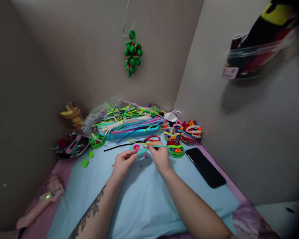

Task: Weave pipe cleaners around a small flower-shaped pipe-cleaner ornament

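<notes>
I see both hands working low over the pale blue cloth. My left hand is closed in a pinch on the near edge of a small round coil of pink and teal pipe cleaner, which sits between the two hands, just above the cloth. My right hand pinches a teal pipe cleaner strand that runs from the coil past the fingertips and sticks out to the right. Just beyond the fingertips lie red-handled scissors and a long black pipe cleaner stretching out to the left of them. Farther beyond, a blue tray carries a heap of mixed-colour pipe cleaners. Right of my right hand, close by, sits a green finished piece, with more multicoloured finished pieces behind it. A black phone lies screen-up well right of that hand, screen dark. Left of my left hand are two loose green bits, a green round piece and a dark dish of scraps. Near the left forearm lies a pink tool with a green light. A green ornament hangs on the wall above. The clear bin up right has a label, unreadable; no writing legible anywhere.
</notes>
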The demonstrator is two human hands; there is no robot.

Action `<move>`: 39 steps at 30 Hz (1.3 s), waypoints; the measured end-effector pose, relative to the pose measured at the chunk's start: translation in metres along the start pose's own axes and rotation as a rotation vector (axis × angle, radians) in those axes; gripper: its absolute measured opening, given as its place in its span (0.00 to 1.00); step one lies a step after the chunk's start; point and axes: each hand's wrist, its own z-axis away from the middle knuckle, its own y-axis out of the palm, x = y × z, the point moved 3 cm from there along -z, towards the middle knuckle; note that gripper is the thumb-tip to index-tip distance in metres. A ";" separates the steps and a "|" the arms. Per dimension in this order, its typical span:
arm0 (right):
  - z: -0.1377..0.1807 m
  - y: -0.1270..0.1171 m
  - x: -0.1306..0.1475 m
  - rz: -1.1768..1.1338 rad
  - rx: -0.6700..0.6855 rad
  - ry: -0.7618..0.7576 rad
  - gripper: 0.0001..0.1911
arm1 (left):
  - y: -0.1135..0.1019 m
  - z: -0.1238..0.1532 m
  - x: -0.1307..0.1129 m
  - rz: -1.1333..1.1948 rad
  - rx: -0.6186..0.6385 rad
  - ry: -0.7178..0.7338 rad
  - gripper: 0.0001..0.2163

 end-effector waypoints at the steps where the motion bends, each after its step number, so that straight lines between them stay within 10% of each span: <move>1: -0.003 -0.001 -0.004 -0.024 0.000 0.041 0.06 | 0.001 0.000 0.000 0.014 0.015 -0.005 0.16; 17: 0.013 0.022 -0.018 -0.179 0.231 0.128 0.13 | -0.003 -0.001 0.004 0.042 0.052 0.071 0.13; 31: 0.002 0.011 -0.025 -0.338 -0.001 0.199 0.12 | -0.009 -0.004 0.002 0.054 0.059 0.088 0.11; 39: -0.005 0.002 -0.015 -0.259 0.300 0.243 0.16 | -0.012 -0.007 0.001 0.133 0.122 0.032 0.12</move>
